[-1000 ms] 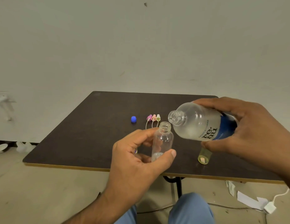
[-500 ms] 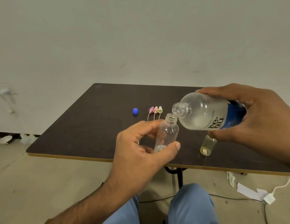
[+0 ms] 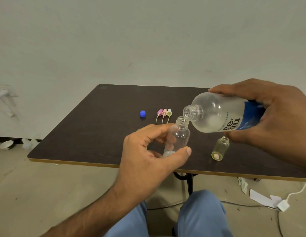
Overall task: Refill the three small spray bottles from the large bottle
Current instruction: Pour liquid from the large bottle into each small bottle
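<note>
My left hand grips a small clear spray bottle without its cap, tilted slightly, above the table's front edge. A little liquid lies at its bottom. My right hand holds the large clear bottle with a blue label, tipped nearly sideways. Its open mouth sits just above and right of the small bottle's mouth. A second small bottle, yellowish and uncapped, stands on the table under my right hand. Three spray tops, purple, pink and green, lie in a row at mid-table. A third small bottle is not visible.
A blue cap lies on the dark table left of the spray tops. Below the table are my knees in blue trousers, papers and a white cable on the floor at right. A wall stands behind.
Both hands have kept their grips. The large bottle's mouth has come closer to the small bottle's mouth and now sits right over it. The camera view has shifted slightly.
</note>
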